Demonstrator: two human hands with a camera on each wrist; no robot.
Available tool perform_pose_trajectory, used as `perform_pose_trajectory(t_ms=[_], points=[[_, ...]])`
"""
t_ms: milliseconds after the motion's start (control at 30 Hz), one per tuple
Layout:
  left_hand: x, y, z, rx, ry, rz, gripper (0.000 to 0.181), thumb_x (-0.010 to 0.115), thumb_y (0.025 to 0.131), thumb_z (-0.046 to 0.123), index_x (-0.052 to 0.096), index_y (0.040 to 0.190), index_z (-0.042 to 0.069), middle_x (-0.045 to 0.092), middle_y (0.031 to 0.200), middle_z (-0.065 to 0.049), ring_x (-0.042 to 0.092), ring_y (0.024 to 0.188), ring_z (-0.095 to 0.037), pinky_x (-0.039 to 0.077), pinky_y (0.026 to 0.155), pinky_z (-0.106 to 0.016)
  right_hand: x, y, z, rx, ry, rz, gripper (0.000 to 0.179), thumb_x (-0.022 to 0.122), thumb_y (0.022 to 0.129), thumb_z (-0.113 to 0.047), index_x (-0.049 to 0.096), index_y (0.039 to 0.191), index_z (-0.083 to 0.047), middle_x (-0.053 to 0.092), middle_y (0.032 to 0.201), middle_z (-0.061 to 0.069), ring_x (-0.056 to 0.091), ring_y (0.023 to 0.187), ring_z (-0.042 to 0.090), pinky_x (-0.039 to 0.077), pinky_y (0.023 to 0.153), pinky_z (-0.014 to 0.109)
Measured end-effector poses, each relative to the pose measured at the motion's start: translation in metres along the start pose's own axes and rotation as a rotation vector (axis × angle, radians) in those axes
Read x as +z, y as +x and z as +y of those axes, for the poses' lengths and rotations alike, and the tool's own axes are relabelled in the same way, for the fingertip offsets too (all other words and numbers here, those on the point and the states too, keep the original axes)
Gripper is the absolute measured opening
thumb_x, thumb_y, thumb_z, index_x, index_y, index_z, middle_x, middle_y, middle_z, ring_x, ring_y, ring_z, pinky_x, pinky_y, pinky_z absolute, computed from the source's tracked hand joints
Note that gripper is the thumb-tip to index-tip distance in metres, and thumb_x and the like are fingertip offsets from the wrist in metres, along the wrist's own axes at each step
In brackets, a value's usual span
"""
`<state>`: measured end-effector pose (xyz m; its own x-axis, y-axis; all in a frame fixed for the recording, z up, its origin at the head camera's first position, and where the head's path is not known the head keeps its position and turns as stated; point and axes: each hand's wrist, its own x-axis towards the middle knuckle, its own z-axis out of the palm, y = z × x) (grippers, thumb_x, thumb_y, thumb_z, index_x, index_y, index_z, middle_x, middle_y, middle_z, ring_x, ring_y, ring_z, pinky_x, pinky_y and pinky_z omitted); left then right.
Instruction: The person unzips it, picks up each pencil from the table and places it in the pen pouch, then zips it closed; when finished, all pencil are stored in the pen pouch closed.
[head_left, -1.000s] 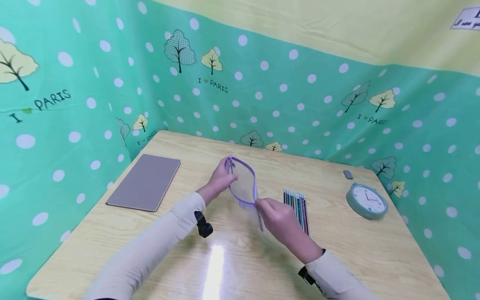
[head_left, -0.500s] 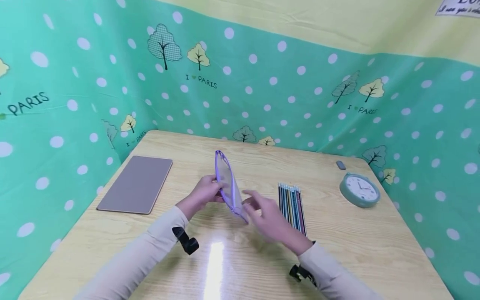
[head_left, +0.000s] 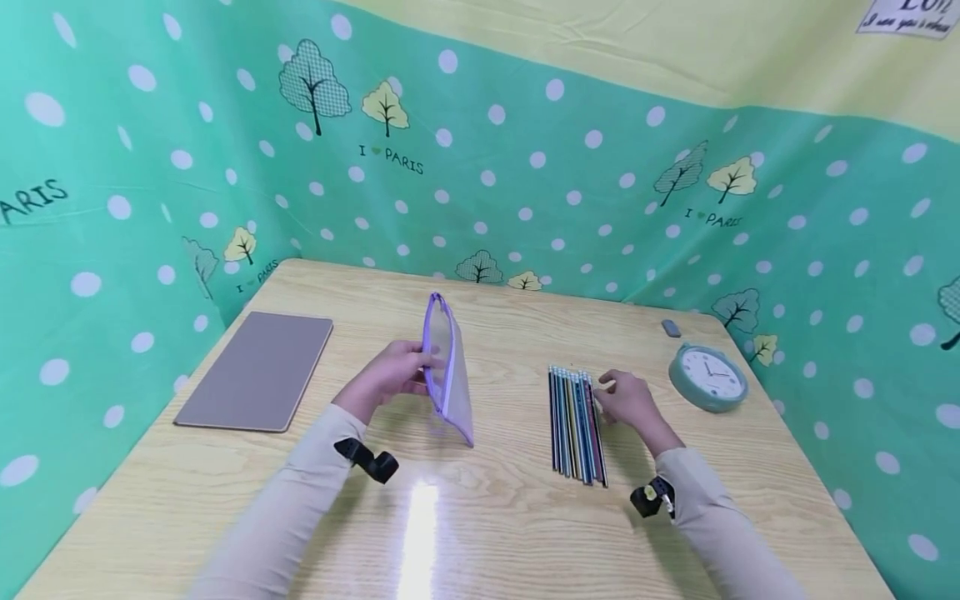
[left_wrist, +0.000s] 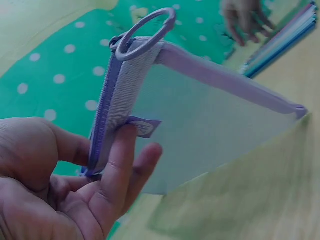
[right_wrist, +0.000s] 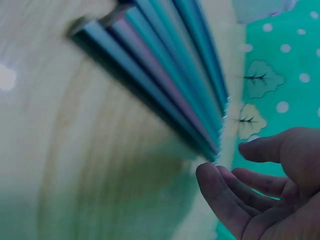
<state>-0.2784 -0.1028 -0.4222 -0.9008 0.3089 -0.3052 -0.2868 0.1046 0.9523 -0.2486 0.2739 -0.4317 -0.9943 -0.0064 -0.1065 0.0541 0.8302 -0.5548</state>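
Note:
My left hand [head_left: 401, 368] grips a translucent mesh zip pouch [head_left: 459, 387] with purple trim, held upright with its mouth partly open. In the left wrist view, the thumb and fingers pinch the zip edge [left_wrist: 102, 122], near a small purple tag [left_wrist: 144, 126]; a ring loop [left_wrist: 146, 36] sits at the top corner. To the right, a row of several pencils [head_left: 576, 425] lies side by side on the table. My right hand [head_left: 632, 402] is at the far right end of that row. The right wrist view shows its thumb and fingers parted beside the pencil ends, holding nothing.
A closed grey-brown notebook [head_left: 258, 371] lies on the left of the wooden table [head_left: 495, 533]. At the right stand a round teal clock [head_left: 708, 377] and a small grey eraser-like block [head_left: 671, 328]. A green dotted curtain [head_left: 510, 200] borders the table behind and at the sides.
My right hand has let go of the pouch and moved right to the pencils. The left hand still holds the pouch, now turned more upright. The head view has shifted slightly.

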Motion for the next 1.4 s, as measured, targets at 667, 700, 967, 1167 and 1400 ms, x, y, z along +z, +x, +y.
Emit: perform_pose_trajectory(t_ms=[667, 700, 967, 1167, 1400], points=[[-0.013, 0.000, -0.001, 0.012, 0.012, -0.071, 0.046, 0.054, 0.103, 0.008, 0.048, 0.143, -0.013, 0.064, 0.109, -0.014, 0.067, 0.084, -0.018, 0.066, 0.075, -0.029, 0.022, 0.017, 0.003, 0.039, -0.113, -0.036, 0.057, 0.067, 0.083, 0.002, 0.052, 0.135, 0.018, 0.068, 0.072, 0.014, 0.062, 0.050, 0.015, 0.057, 0.050, 0.028], [-0.013, 0.000, 0.000, 0.012, 0.012, -0.071, 0.046, 0.054, 0.103, 0.008, 0.048, 0.143, -0.012, 0.063, 0.109, -0.014, 0.067, 0.084, -0.018, 0.066, 0.074, -0.029, 0.021, 0.018, 0.003, 0.043, -0.114, -0.040, 0.061, 0.067, 0.083, 0.002, 0.049, 0.139, 0.018, 0.066, 0.067, 0.012, 0.061, 0.049, 0.015, 0.055, 0.049, 0.027], [-0.016, 0.005, 0.007, 0.040, 0.032, -0.102, 0.045, 0.053, 0.104, 0.009, 0.048, 0.143, -0.014, 0.064, 0.108, -0.015, 0.067, 0.082, -0.017, 0.066, 0.073, -0.029, 0.005, 0.016, -0.021, 0.034, -0.030, 0.102, 0.066, 0.064, 0.092, -0.003, 0.039, 0.152, 0.007, 0.068, 0.086, 0.017, 0.060, 0.056, 0.016, 0.054, 0.053, 0.029], [-0.015, 0.008, 0.010, 0.043, 0.034, -0.106, 0.046, 0.056, 0.102, 0.008, 0.049, 0.142, -0.014, 0.065, 0.108, -0.015, 0.068, 0.083, -0.017, 0.066, 0.075, -0.030, -0.012, 0.006, -0.075, -0.082, 0.110, 0.359, 0.065, 0.059, 0.091, 0.000, 0.042, 0.154, -0.001, 0.067, 0.115, 0.026, 0.072, 0.079, 0.034, 0.059, 0.059, 0.031], [-0.009, 0.011, 0.011, 0.049, 0.031, -0.129, 0.044, 0.057, 0.102, 0.007, 0.051, 0.139, -0.015, 0.066, 0.108, -0.016, 0.069, 0.084, -0.018, 0.067, 0.076, -0.033, 0.002, -0.006, -0.123, -0.256, 0.703, 0.614, 0.068, 0.059, 0.094, 0.008, 0.040, 0.157, -0.007, 0.059, 0.110, 0.013, 0.069, 0.079, 0.010, 0.065, 0.062, 0.025]])
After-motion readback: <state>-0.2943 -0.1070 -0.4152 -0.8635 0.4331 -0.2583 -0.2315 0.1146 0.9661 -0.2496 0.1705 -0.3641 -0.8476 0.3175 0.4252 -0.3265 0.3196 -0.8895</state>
